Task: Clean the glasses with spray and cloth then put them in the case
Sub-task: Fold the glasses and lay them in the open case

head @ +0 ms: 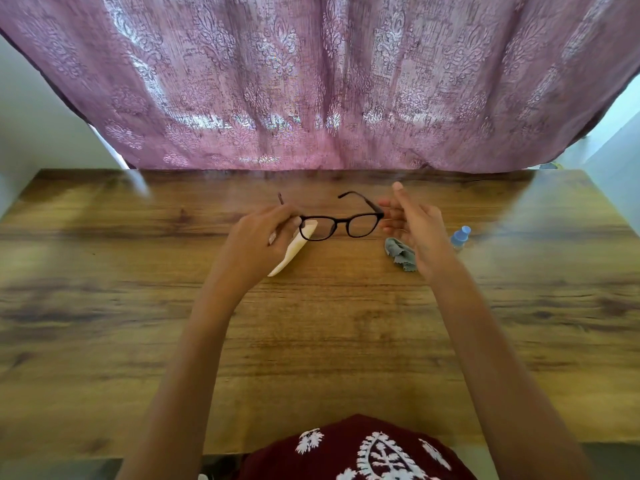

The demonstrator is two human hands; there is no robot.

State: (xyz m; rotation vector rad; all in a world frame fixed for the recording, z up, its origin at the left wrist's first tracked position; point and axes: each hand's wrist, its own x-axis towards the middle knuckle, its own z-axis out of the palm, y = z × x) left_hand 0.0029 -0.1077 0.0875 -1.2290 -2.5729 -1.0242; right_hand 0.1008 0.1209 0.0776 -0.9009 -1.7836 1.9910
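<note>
Dark-framed glasses [341, 221] are held up above the wooden table [311, 341], temples unfolded and pointing away from me. My left hand [266, 237] pinches the frame's left end. My right hand [412, 220] is beside the frame's right hinge with its fingers spread; whether it touches the frame I cannot tell. A cream-coloured case [294, 252] lies on the table under my left hand, partly hidden. A crumpled grey cloth [401, 252] lies under my right hand. Just right of my right wrist stands the spray bottle [460, 235] with a blue cap.
A pink patterned curtain [318, 81] hangs behind the table's far edge. White walls flank the table on both sides. My dark red patterned clothing [363, 448] shows at the near edge.
</note>
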